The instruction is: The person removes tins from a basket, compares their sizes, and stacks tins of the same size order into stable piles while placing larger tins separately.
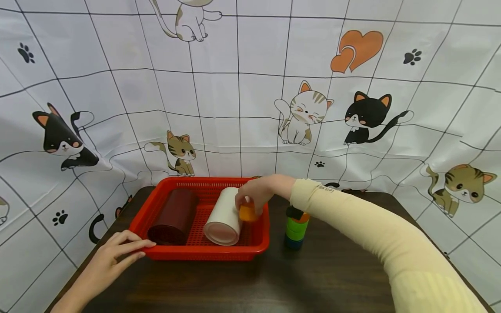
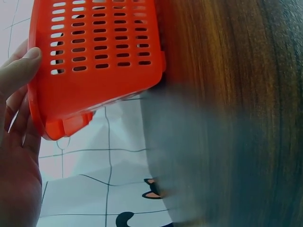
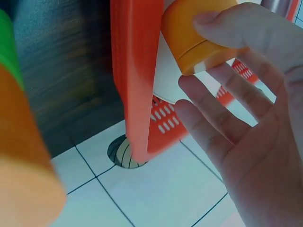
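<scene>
A red plastic basket (image 1: 202,251) stands on the table. My left hand (image 1: 113,258) grips its rim at the near left corner; in the left wrist view the thumb (image 2: 23,66) lies on the rim with the fingers behind it. Over the basket's right side, my right hand (image 1: 256,191) holds a small orange cylinder (image 1: 248,213) between thumb and fingers. That cylinder (image 3: 194,35) has a thin seam and a whitish patch near its end. Inside the basket lie a dark maroon cylinder (image 1: 176,215) at left and a white cylinder (image 1: 224,215) beside the orange one.
Right of the basket, a short upright stack (image 1: 296,228) shows green, dark blue, orange and black, partly behind my right sleeve (image 1: 344,213). The dark wooden table (image 1: 313,278) backs onto a white sheet (image 1: 258,100) printed with grid lines and cartoon cats.
</scene>
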Available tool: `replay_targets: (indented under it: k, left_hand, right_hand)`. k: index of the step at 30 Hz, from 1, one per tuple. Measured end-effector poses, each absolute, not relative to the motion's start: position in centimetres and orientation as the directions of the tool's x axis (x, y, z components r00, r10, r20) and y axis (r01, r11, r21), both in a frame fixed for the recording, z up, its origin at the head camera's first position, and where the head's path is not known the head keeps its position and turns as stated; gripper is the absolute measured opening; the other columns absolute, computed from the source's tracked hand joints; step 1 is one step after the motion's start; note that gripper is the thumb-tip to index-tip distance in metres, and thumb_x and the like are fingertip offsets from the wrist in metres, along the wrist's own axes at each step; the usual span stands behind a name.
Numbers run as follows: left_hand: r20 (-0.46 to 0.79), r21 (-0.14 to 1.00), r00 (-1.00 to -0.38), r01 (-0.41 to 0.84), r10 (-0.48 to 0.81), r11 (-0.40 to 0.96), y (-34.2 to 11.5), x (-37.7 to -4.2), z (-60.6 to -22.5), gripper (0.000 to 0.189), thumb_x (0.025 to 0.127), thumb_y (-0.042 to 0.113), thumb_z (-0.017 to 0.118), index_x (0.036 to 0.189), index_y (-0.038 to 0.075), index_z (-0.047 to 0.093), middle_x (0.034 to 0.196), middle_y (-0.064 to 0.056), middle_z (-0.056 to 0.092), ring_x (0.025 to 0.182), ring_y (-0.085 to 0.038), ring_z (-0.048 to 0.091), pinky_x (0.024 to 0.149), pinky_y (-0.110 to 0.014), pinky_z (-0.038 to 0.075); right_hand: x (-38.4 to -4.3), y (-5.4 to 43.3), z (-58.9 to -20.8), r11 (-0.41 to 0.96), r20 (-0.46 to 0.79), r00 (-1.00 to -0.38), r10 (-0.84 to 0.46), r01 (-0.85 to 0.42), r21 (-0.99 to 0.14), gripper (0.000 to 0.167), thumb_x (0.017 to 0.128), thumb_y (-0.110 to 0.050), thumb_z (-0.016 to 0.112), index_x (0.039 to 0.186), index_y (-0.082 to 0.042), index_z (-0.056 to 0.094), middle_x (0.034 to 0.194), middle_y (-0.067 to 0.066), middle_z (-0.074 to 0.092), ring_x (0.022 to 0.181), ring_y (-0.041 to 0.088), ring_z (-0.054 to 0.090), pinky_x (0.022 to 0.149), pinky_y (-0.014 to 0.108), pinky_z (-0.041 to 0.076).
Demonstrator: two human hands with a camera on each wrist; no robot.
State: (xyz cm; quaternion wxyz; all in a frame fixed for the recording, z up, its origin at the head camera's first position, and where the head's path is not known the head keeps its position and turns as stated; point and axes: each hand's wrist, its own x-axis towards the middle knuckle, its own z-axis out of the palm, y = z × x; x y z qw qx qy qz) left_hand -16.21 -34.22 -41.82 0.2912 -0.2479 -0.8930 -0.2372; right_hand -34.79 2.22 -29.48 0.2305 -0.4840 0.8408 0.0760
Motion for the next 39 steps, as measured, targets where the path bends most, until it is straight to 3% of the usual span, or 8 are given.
replay_targets:
  k: [8,14,20,31,39]
  left_hand:
    - [0.64,0.271,-0.703,0.586,0.312,0.764,-34.5,-16.5,-41.8,0.056,0.066,-0.008,0.082,0.107,0.029,0.076,0.097,0.017,0.06,0.095,0.008,0.041,0.074,-0.014,0.033]
    - [0.646,0.262,-0.693,0.596,0.321,0.759,-34.6,-16.7,-41.8,0.056,0.064,-0.008,0.083,0.106,0.029,0.076,0.097,0.016,0.059,0.094,0.007,0.041,0.074,-0.014,0.033]
    - [0.647,0.263,-0.694,0.592,0.316,0.762,-34.8,-16.7,-41.8,0.056,0.064,-0.008,0.083,0.106,0.029,0.076,0.097,0.017,0.059,0.095,0.008,0.04,0.074,-0.014,0.032]
    - [0.64,0.279,-0.698,0.6,0.321,0.75,-34.6,-16.8,-41.6,0.055,0.065,-0.008,0.082,0.106,0.027,0.076,0.097,0.016,0.059,0.095,0.007,0.04,0.074,-0.014,0.033]
    - [0.633,0.258,-0.704,0.584,0.322,0.769,-34.6,-16.8,-41.4,0.054,0.065,-0.006,0.083,0.106,0.029,0.076,0.096,0.017,0.059,0.096,0.008,0.04,0.074,-0.013,0.033]
  right_hand:
    - [-34.6,3.6,-28.1,0.529,-0.409,-0.431,-0.804,-0.833,-0.161,0.05,0.083,-0.008,0.076,0.129,-0.019,0.061,0.123,0.003,0.055,0.116,0.026,0.051,0.09,0.031,0.05]
    - [-34.4,4.8,-27.2,0.554,-0.357,-0.468,-0.808,-0.81,-0.193,0.052,0.081,-0.004,0.074,0.13,-0.019,0.062,0.129,0.002,0.053,0.117,0.022,0.048,0.093,0.034,0.05]
    - [-34.3,6.1,-26.4,0.54,-0.332,-0.459,-0.824,-0.815,-0.212,0.053,0.083,-0.009,0.075,0.133,-0.019,0.061,0.134,0.004,0.052,0.112,0.022,0.051,0.092,0.033,0.049]
    - [-34.0,8.9,-24.9,0.54,-0.243,-0.487,-0.839,-0.802,-0.256,0.05,0.084,-0.018,0.077,0.132,-0.025,0.062,0.126,0.001,0.057,0.105,0.021,0.055,0.087,0.03,0.049]
    - [-33.8,11.2,-24.7,0.522,-0.134,-0.505,-0.853,-0.813,-0.259,0.05,0.085,-0.025,0.078,0.132,-0.023,0.062,0.118,0.0,0.058,0.097,0.016,0.055,0.082,0.03,0.048]
